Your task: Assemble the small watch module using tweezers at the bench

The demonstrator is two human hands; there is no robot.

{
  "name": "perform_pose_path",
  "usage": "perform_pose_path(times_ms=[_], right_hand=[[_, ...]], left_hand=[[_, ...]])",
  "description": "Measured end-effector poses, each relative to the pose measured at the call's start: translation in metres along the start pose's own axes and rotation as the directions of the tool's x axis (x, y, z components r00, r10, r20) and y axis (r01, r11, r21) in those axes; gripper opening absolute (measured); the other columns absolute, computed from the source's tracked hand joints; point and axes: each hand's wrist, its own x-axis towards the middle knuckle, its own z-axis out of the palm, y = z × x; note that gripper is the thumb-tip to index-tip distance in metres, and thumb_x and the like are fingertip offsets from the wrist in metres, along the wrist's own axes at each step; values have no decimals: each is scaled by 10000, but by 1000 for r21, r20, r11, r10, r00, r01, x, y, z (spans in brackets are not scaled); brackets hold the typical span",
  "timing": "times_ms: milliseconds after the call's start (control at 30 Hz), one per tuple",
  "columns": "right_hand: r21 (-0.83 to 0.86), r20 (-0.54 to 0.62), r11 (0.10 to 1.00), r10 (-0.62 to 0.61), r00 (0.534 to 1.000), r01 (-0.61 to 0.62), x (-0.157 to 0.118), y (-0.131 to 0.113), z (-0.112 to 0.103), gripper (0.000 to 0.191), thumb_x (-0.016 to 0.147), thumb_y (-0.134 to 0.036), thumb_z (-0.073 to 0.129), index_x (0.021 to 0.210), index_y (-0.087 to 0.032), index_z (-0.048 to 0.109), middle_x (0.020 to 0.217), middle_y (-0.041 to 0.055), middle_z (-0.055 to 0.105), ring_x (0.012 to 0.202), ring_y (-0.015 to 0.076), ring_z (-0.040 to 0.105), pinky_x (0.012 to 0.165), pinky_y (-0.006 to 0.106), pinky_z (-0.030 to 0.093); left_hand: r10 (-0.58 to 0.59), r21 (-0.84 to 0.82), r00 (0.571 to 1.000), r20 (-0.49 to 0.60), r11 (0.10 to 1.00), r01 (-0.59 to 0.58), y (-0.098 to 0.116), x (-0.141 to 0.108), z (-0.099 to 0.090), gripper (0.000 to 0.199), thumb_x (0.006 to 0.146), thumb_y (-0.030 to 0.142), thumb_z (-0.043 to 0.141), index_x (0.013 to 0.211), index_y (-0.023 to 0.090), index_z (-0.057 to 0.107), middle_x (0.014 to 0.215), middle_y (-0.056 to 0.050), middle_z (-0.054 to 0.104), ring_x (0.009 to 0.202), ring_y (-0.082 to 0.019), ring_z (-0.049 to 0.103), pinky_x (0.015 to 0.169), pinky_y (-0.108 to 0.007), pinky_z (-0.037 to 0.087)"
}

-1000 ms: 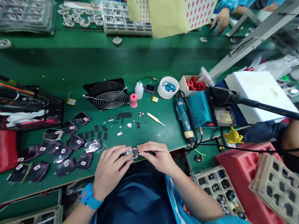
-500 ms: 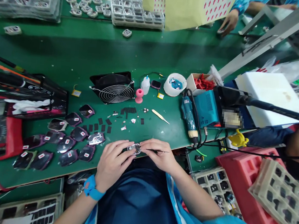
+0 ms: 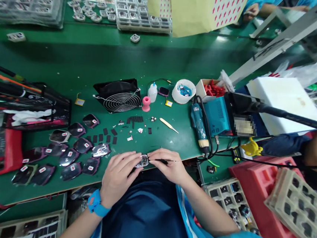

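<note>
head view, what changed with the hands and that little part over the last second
Very little. The left hand keeps pinching the small silvery part at the table edge, and the right hand still holds the thin dark tool against it. Across the table, a co-worker's hand drew back from the belt. The fan and dark covers stayed put.

Left hand (image 3: 117,177) and right hand (image 3: 169,167) pinch a small, perhaps metallic part (image 3: 142,161) at the table edge (image 3: 168,155).

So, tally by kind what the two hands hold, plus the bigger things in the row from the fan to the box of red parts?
shiny part: 1
thin tool: 1
fan: 1
white bottle: 1
pink spool: 1
white tub: 1
box of red parts: 1
Total: 7
</note>
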Motion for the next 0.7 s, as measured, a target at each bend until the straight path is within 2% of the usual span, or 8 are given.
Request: perform_pose_path(times_ms=[367,500,700], right_hand=[[-127,-18,986,-112,994,109,-5,3,7,126,1025,-182,656,998,-183,779,981,84,820,948,184,791,865,282,651],[-118,-44,988,-108,993,102,-6,5,8,152,1039,-211,639,988,-192,781,966,74,823,933,181,795,857,285,656],[-114,-14,989,-95,995,93,-5,7,4,150,1036,-204,636,984,-178,775,976,89,819,932,192,789,849,297,652]], left_hand=[[34,42,999,3,999,-34,0,4,-2,178,1061,215,606,1220,167,671,1186,-58,767,1114,-248,684,948,-393,492],[47,53,999,-5,998,-46,0,6,-3,176,1060,207,602,1220,174,666,1176,-61,772,1097,-245,699,930,-390,505],[78,98,996,33,992,-81,-1,9,-5,194,1068,211,591,1249,185,657,1187,-60,766,1099,-252,695,940,-397,502]])
